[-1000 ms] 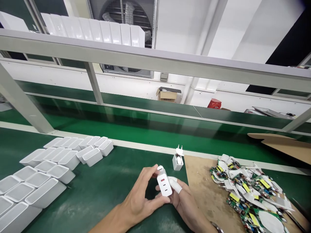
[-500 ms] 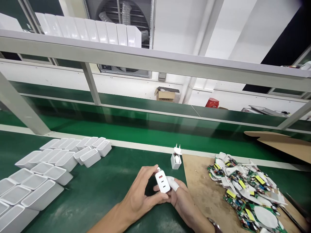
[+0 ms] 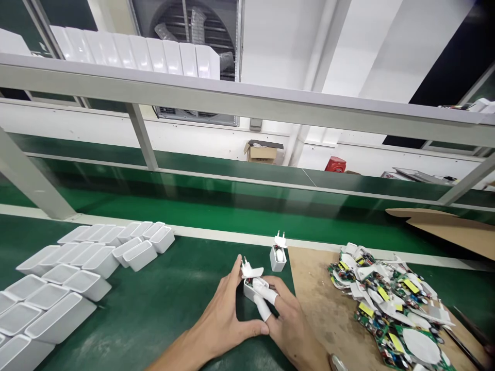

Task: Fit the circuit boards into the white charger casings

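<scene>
A white charger (image 3: 250, 291) sits upright over the green bench, its end cap with two plug prongs (image 3: 249, 269) tilted open above the housing. My right hand (image 3: 288, 322), with white covers on some fingertips, grips the housing from the right. On the other side my left hand (image 3: 216, 314) has its fingers stretched out and thumb apart, the index fingertip close beside the prongs; whether it touches them I cannot tell. Just behind stands a second white charger (image 3: 278, 258), likewise with its plug cap raised.
Several rows of white open housings (image 3: 91, 286) lie on the left. To the right, a brown board (image 3: 313, 293) carries a heap of circuit boards (image 3: 390, 304) with white caps. A metal frame (image 3: 232, 90) crosses above the bench, with white casings (image 3: 154, 54) on its shelf.
The charger has turned from showing its port face to standing upright with its plug cap up. My left fingers have straightened away from it, while my right hand has moved over its side.
</scene>
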A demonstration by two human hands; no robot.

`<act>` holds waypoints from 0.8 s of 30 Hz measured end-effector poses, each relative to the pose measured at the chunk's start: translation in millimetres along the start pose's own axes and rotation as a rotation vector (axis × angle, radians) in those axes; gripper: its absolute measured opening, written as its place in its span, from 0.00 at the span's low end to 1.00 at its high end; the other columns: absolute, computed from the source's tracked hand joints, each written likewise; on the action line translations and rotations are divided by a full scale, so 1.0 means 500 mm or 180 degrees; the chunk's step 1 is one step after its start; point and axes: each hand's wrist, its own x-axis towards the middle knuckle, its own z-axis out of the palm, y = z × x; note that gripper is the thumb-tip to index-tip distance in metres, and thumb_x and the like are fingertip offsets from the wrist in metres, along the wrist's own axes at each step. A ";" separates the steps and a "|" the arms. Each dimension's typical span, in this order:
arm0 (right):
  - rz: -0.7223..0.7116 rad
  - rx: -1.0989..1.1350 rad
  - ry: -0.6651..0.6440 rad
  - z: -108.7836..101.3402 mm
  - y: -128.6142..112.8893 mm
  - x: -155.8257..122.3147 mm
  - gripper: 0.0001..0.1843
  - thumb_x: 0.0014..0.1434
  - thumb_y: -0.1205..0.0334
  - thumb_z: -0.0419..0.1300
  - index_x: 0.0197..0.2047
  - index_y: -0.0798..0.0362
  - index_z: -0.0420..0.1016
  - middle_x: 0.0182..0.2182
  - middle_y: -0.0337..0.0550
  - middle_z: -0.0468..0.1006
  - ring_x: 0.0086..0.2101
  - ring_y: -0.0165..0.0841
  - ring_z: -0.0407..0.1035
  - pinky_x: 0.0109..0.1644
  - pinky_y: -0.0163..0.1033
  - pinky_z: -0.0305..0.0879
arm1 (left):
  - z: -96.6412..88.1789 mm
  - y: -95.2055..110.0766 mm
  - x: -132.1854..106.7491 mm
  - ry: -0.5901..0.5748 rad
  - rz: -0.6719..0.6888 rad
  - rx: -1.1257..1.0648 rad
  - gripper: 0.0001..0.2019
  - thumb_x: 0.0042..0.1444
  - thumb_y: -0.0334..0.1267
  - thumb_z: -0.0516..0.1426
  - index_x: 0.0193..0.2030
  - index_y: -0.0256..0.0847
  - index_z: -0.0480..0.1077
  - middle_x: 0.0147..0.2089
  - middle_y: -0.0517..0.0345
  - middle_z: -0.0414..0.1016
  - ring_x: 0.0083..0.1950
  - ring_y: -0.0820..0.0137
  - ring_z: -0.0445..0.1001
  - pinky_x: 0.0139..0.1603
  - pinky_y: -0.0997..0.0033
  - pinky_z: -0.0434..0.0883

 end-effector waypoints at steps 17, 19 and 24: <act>0.2394 0.2887 0.0148 0.023 0.000 0.012 0.28 0.61 0.38 0.69 0.53 0.52 0.81 0.43 0.51 0.85 0.40 0.46 0.81 0.48 0.52 0.78 | 0.008 0.027 -0.003 0.0649 0.0571 -0.0187 0.55 0.60 0.32 0.67 0.81 0.58 0.34 0.63 0.47 0.72 0.59 0.53 0.78 0.59 0.45 0.78; 0.2568 0.3300 0.0012 0.026 -0.010 0.014 0.28 0.59 0.37 0.70 0.50 0.52 0.81 0.41 0.49 0.86 0.39 0.46 0.82 0.49 0.52 0.76 | 0.004 0.036 -0.005 0.0814 0.0808 -0.0233 0.50 0.63 0.37 0.66 0.80 0.57 0.38 0.61 0.47 0.72 0.57 0.56 0.79 0.57 0.49 0.80; 0.2669 0.3467 -0.0066 0.032 -0.021 0.014 0.26 0.58 0.38 0.70 0.47 0.52 0.82 0.37 0.46 0.86 0.42 0.47 0.81 0.51 0.52 0.75 | -0.003 0.040 -0.003 0.0913 0.0957 -0.0211 0.45 0.66 0.44 0.65 0.80 0.56 0.41 0.59 0.48 0.73 0.52 0.58 0.79 0.53 0.52 0.81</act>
